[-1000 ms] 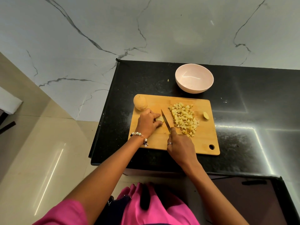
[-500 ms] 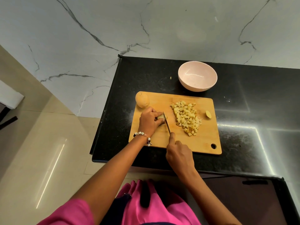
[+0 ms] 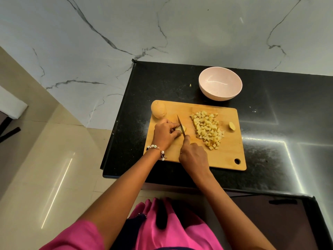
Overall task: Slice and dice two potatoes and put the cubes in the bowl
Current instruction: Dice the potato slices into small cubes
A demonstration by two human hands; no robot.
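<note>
**A:** ok so what's in the shot? Biggest stuff first pls

**B:** black counter (image 3: 162, 83) fills the middle and right, wooden cutting board (image 3: 225, 159) at centre. Pink bowl (image 3: 220, 83) sits just above the board's upper edge, nothing in it. Pile of potato cubes (image 3: 207, 129) on the board's right half, whole potato (image 3: 158, 109) at its upper left corner.

**A:** and the hands?

**B:** left hand (image 3: 164, 133) has curled fingers pinning a small potato piece (image 3: 182, 129). Right hand (image 3: 193, 156) is wrapped round the knife (image 3: 180, 125), forefinger along the spine, blade against that piece. Tiny end piece (image 3: 232, 126) at the board's right edge.
</note>
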